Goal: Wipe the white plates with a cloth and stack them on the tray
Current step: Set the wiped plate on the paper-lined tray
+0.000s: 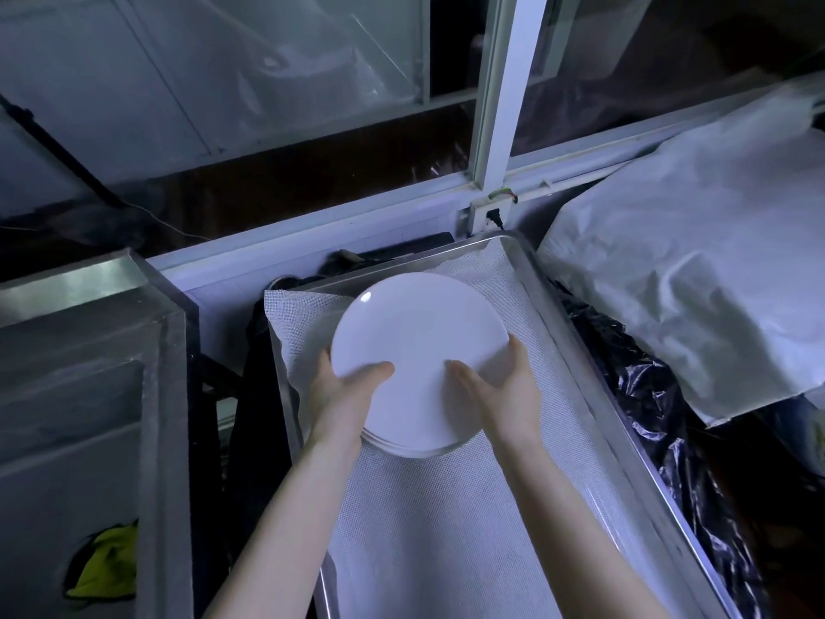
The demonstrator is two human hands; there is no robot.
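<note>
Left hand (343,388) and right hand (500,390) grip a glossy white plate (419,332) above the tray (620,444).

Head view, dim overall, cold blue-violet cast. Brightest areas: white plate (419,332), mesh liner (446,507), pale sack (696,261) at right. Small glare spot on plate's far-left edge. Soft sheen on rim of tray (576,350) and on crinkled black plastic (647,395) beside it. Upper background murky, smeared reflections on glass panes (268,60). Window post (504,91) leans from wide-angle distortion. Lower-left corner dark; yellow cloth (107,560) soft, underexposed.
</note>
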